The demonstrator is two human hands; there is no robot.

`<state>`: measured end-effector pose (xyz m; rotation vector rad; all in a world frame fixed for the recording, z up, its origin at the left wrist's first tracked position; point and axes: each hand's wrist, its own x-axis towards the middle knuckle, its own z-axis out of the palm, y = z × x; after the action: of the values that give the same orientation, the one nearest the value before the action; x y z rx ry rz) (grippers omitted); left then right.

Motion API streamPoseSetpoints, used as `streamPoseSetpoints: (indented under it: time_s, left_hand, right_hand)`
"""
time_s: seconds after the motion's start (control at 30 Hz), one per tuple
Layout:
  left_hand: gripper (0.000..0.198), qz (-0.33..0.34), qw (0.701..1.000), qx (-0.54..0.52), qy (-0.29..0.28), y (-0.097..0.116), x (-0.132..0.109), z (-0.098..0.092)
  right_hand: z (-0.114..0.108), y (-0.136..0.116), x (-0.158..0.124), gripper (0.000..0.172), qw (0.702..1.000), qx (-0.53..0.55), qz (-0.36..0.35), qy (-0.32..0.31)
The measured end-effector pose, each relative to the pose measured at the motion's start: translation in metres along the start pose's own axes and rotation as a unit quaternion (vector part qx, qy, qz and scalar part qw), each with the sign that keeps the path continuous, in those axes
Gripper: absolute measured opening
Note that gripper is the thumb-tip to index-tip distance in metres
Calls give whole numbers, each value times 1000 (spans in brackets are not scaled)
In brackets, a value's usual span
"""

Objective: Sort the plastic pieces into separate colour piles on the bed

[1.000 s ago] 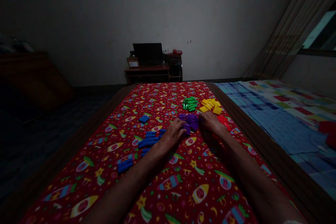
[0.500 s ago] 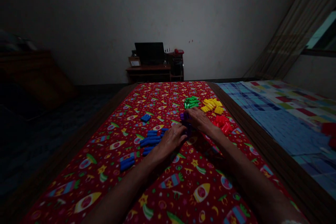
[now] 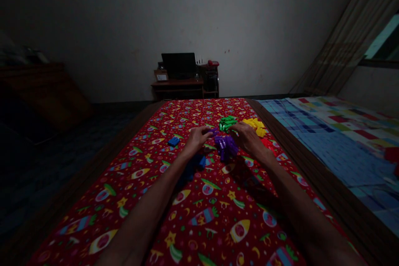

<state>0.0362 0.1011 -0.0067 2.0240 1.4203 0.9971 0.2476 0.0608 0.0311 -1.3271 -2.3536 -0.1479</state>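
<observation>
My left hand [image 3: 198, 138] pinches a purple plastic toy block [image 3: 213, 131] between thumb and fingertips, just above the cloth. Beside it lies a pile of purple blocks [image 3: 226, 148], grouped closely together. Over the right edge of that pile is my right hand [image 3: 248, 138], its fingers bent and a little apart, with nothing visible in them. Green blocks [image 3: 227, 123] lie just beyond the fingertips. Blue blocks [image 3: 202, 162] are partly covered by my left forearm, and a separate blue piece [image 3: 173, 141] sits farther left.
Yellow blocks [image 3: 255, 126] and partly hidden red blocks [image 3: 267, 144] lie at the right side of the red patterned tablecloth [image 3: 199, 224]. A desk with a monitor [image 3: 178, 65] stands at the far wall. On the right is a bed with a checked blue cover [image 3: 299, 141].
My left hand has moved forward, away from the blue blocks, with a purple block in its fingers. My right hand has shifted right, uncovering the purple pile.
</observation>
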Motion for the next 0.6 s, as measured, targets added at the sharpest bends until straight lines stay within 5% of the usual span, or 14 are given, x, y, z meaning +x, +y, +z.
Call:
streamPoseSetpoints:
  time_s: [0.17,0.33,0.6]
  left_hand:
    - [26,3,999,38,-33,-7,32,23]
    - [39,5,995,83,-63,-14,30,35]
    - [37,30,988,151,-5,-28,1,-16]
  right_hand:
    - [-2,4,-1,26,1000,-18,21,-9]
    - [-4,6,-3,27,999,-29,28,-22]
    - [-5,-3,-3,27,999,-26,4,-42]
